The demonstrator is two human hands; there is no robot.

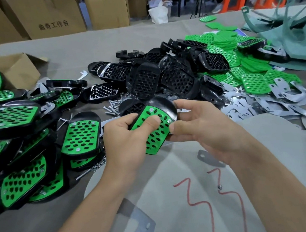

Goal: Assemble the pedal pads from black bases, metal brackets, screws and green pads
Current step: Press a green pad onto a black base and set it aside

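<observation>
Both hands hold one pedal pad [155,133], a green perforated pad set in a black base, above the table's middle. My left hand [126,139] grips its left side with the thumb pressed on the green face. My right hand [194,124] grips its right edge, thumb near a screw head. Behind lies a heap of black bases [149,77]. Loose green pads [238,59] spread at the right, metal brackets [275,103] in front of them. Screws [112,106] lie by the heap. Finished pedal pads [14,134] pile up at the left.
A loose bracket [209,158] lies under my right wrist and another bracket [137,228] by my left forearm. A small steel ball [219,186] sits near red scribbles on the cloth. An open cardboard box [17,69] stands far left; cartons and a seated person are behind the table.
</observation>
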